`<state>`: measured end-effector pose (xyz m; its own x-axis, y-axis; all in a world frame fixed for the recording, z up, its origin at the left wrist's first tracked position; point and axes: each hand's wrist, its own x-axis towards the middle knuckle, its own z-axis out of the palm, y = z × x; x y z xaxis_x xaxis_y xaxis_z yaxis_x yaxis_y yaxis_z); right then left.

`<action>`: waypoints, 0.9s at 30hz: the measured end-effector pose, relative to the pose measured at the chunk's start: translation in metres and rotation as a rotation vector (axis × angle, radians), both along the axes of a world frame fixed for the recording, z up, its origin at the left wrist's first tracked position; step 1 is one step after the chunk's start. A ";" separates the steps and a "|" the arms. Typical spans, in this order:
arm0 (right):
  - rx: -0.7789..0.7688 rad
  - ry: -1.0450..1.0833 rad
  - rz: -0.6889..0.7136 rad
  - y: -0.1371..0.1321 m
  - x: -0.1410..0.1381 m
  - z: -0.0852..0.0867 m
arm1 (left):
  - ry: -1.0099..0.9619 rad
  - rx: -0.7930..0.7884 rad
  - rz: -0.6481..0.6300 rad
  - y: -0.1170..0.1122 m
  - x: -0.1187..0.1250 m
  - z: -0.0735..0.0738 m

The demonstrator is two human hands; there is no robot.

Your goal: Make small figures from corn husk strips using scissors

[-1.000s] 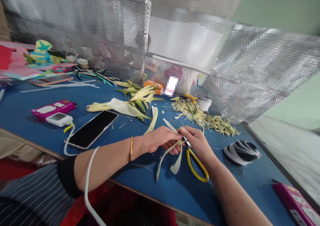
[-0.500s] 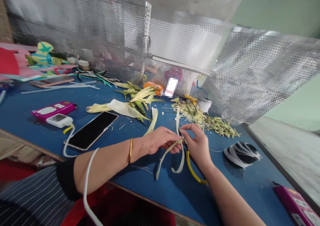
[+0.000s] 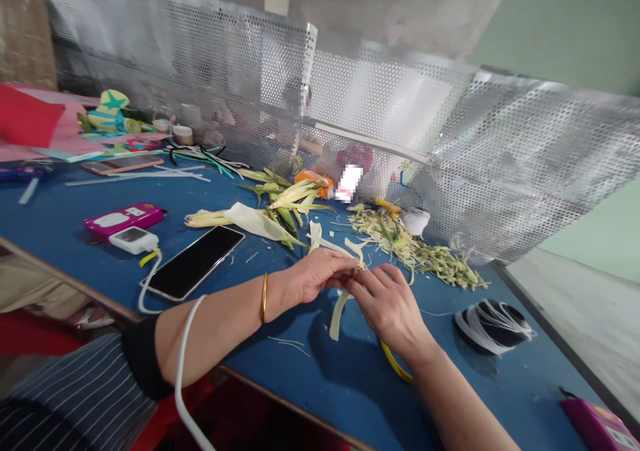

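My left hand (image 3: 320,272) and my right hand (image 3: 385,304) meet over the blue table, fingers pinched together on pale strips of corn husk (image 3: 339,318). One strip hangs below the fingers and other ends stick out above them. What lies right between the fingertips is hidden. Under my right wrist shows a yellow curved handle (image 3: 395,362), mostly covered. Just beyond the hands lies a heap of husk scraps (image 3: 387,234). Whole corn husks (image 3: 285,201) lie farther back on the left.
A black phone (image 3: 197,262) with a white cable (image 3: 183,371) lies left of my arm, beside a purple device (image 3: 125,218). On the right stands a spool of white thread (image 3: 493,326). Perforated metal sheeting (image 3: 380,91) borders the table's back.
My right hand has turned over and closed in against the left fingertips. The husk strips have shifted; one hangs down now where two did. The view has tilted slightly.
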<state>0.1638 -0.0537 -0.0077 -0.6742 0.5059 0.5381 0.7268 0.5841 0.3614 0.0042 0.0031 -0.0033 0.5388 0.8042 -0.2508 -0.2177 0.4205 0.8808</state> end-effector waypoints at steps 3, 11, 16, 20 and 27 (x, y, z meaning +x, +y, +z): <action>-0.043 0.060 0.058 -0.002 0.001 -0.001 | -0.030 -0.020 0.031 0.000 0.000 -0.001; -0.165 0.172 0.225 -0.008 -0.003 0.003 | 0.010 0.021 0.026 0.000 0.000 -0.004; -0.165 0.207 0.190 -0.006 -0.003 0.002 | 0.066 0.056 0.046 0.001 -0.003 0.003; -0.094 0.212 0.068 -0.004 -0.003 -0.002 | 0.026 0.114 -0.007 0.002 -0.006 0.009; -0.122 0.483 0.005 -0.003 0.001 -0.004 | 0.003 0.169 0.018 0.002 -0.005 0.009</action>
